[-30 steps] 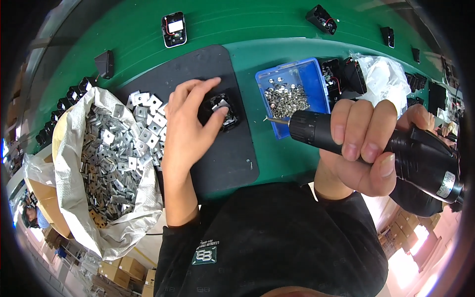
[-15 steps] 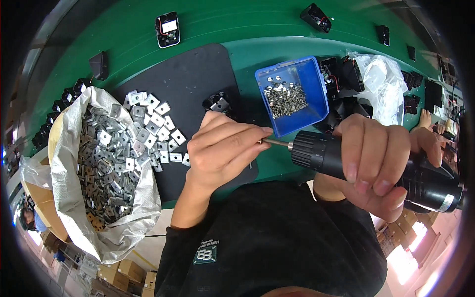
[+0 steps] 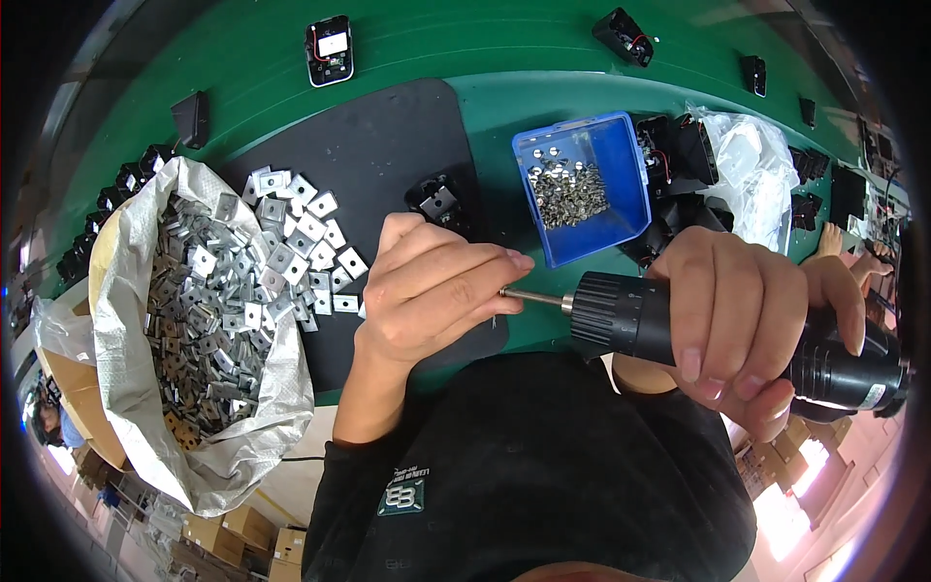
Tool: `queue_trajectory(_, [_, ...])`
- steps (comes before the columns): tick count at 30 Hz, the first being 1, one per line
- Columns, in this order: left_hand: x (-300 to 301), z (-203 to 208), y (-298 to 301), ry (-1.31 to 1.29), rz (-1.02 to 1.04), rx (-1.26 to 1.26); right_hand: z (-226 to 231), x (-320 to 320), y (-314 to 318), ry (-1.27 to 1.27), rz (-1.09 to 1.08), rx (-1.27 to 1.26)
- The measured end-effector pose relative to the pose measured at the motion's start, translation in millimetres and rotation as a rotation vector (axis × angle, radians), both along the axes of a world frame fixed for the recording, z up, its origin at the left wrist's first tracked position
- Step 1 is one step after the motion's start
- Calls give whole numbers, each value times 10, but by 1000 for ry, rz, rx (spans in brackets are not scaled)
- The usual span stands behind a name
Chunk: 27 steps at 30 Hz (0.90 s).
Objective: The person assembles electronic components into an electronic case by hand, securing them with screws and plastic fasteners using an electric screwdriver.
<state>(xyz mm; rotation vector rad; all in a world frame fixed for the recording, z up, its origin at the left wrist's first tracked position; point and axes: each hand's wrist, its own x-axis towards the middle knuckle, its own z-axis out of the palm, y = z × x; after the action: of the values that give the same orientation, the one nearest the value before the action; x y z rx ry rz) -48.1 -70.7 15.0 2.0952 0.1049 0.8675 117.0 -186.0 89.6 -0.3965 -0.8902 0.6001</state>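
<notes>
The driver (image 3: pixel 621 318) is in my right hand (image 3: pixel 737 325), fingers wrapped round it. Its bit (image 3: pixel 538 298) reaches my left hand (image 3: pixel 427 286), fingers pressed together; what they pinch is hidden. Just beyond them sits the case (image 3: pixel 439 201), plates (image 3: pixel 310 225) to their left, the screw bin (image 3: pixel 621 221) ahead-right.

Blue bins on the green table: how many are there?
1. The blue bin stands right of the black mat, just beyond the black power screwdriver in the right hand, with small shiny metal pieces inside. Another could be hidden.
</notes>
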Motion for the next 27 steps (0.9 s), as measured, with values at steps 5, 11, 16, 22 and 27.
queue_trajectory(5, [-134,14,79,175,238,183,-37,8,50,-73,8,-134])
queue_trajectory(11, [-224,-329,140,537,297,189,-402,-151,259,-223,-57,-250])
queue_trajectory(16, [-159,-297,146,501,273,131,-654,-164,375,-272,-155,-182])
queue_trajectory(22, [-147,-285,150,511,256,85,-588,-238,358,-245,-122,-334])
queue_trajectory(27, [-127,-315,155,489,257,78,-599,-255,373,-262,-107,-367])
